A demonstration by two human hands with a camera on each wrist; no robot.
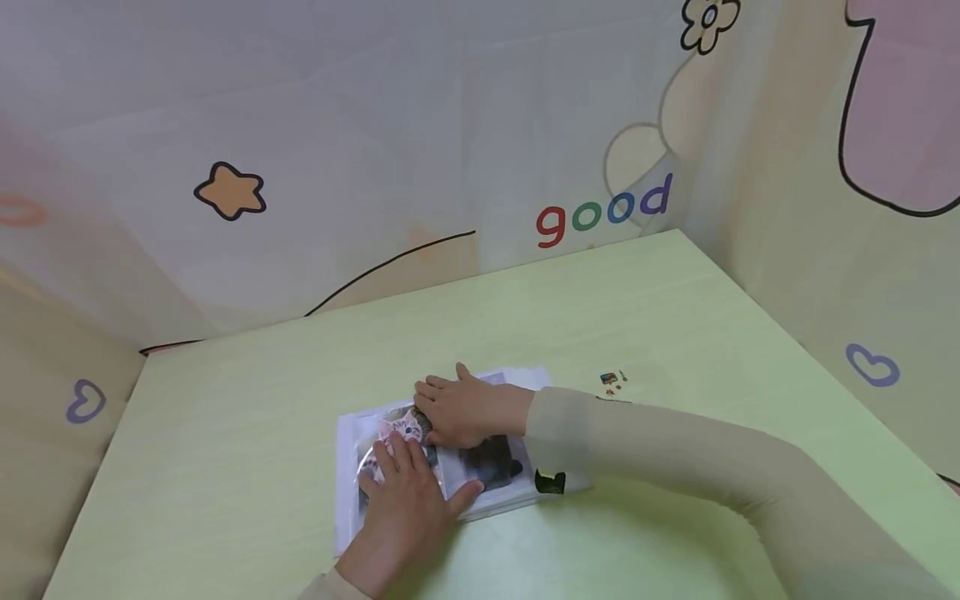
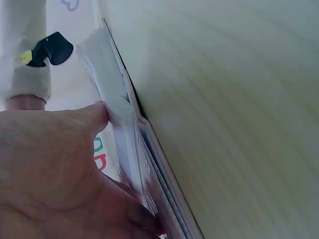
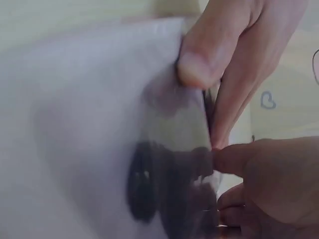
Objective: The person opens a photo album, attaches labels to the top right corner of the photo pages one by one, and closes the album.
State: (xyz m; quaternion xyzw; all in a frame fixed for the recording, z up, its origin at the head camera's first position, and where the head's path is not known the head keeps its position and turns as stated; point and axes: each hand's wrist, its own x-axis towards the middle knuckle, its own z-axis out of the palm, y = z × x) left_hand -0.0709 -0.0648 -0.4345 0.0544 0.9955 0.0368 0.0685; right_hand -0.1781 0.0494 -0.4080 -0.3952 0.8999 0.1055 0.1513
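Note:
A photo album with clear sleeves and white page edges lies open on the pale green table. Its left page has a picture of a cat; a dark picture shows on the right page. My left hand rests with spread fingers over the cat picture, thumb towards the right page. In the left wrist view that thumb lies along the album's stacked page edges. My right hand reaches across the right page, its straight fingers touching near the fold. A glossy clear page fills much of the right wrist view.
Several tiny coloured pieces lie on the table beyond the right forearm. Printed cloth walls enclose the table at the back and sides. A black and yellow patch shows on the right sleeve.

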